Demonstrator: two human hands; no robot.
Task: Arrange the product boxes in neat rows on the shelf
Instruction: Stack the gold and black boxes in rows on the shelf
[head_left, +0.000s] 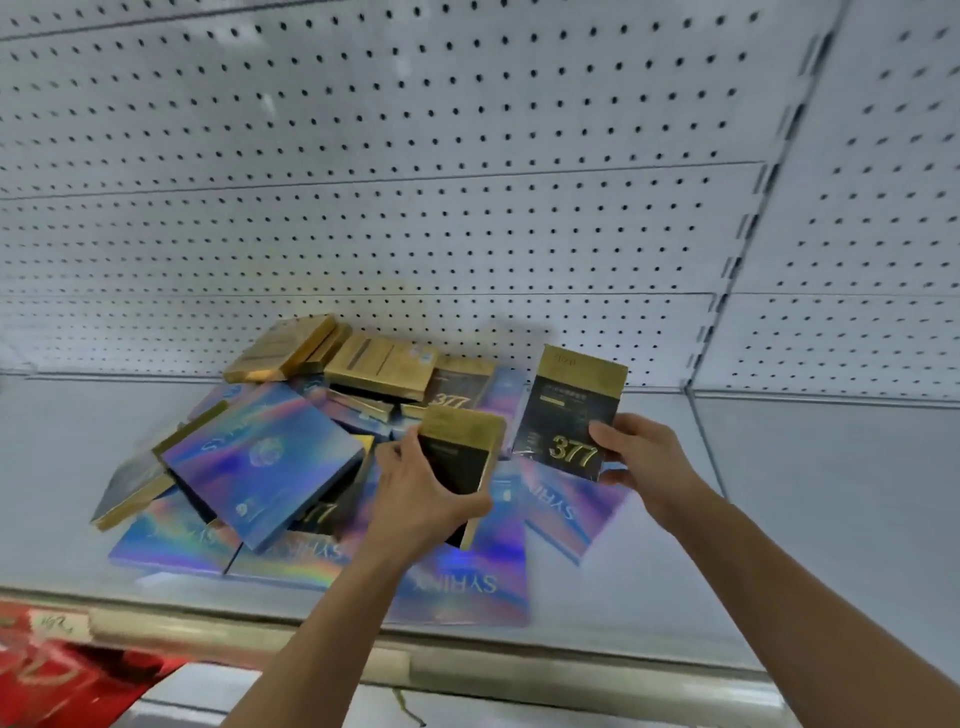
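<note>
A jumbled pile of product boxes lies on the white shelf (810, 519). Several are flat holographic blue boxes (262, 462) marked SYRINX; several are gold boxes (382, 364) with black fronts. My left hand (421, 499) grips one gold-and-black box (462, 441) above the middle of the pile. My right hand (644, 462) holds a second gold-and-black box (569, 410) marked 377, upright, by its lower right corner, just right of the pile.
A white pegboard wall (467, 208) backs the shelf, with a slotted upright (748, 234) at the right. The shelf's front rail (519, 660) runs below my arms. Red printed material (57, 675) shows at the lower left. Bare shelf surface lies left and right of the pile.
</note>
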